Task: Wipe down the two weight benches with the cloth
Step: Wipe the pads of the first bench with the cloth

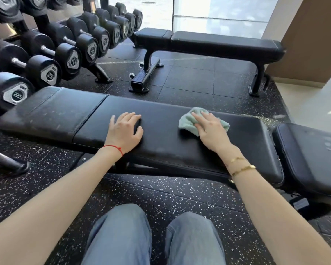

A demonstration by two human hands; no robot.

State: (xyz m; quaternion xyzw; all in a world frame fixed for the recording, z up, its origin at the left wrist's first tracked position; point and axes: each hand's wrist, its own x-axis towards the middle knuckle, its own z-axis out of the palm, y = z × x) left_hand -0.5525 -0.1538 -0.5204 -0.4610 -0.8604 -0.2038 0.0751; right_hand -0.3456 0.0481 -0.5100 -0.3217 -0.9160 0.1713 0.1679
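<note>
The right hand [210, 129] lies flat and spread over a pale green cloth [187, 124], pressing it onto the long pad of the near bench [161, 148], toward that pad's right half and close to its far edge. To do this step well, the cloth wants firm, even pressure from the whole palm and overlapping strokes that run the length of the pad, carried out over the rounded edges, where grime tends to gather, and not just across the middle. The shorter pad to the left [50, 113] looks duller and streaked with pale marks, so it probably still needs a pass, though glare from the window may account for some of that sheen. The left hand [125, 129] rests open on the pad, palm down, fingers loosely spread, gripping nothing; it seems to brace the body and steady the bench. Both forearms reach straight forward from a kneeling or crouched stance, wrists low and nearly level with the pad, which suits a long sweep from the shoulder. The far bench [224, 43] stands well apart across the speckled floor [189, 83], beside the dumbbell rack [69, 52], untouched by either hand, with no cloth on it.
</note>
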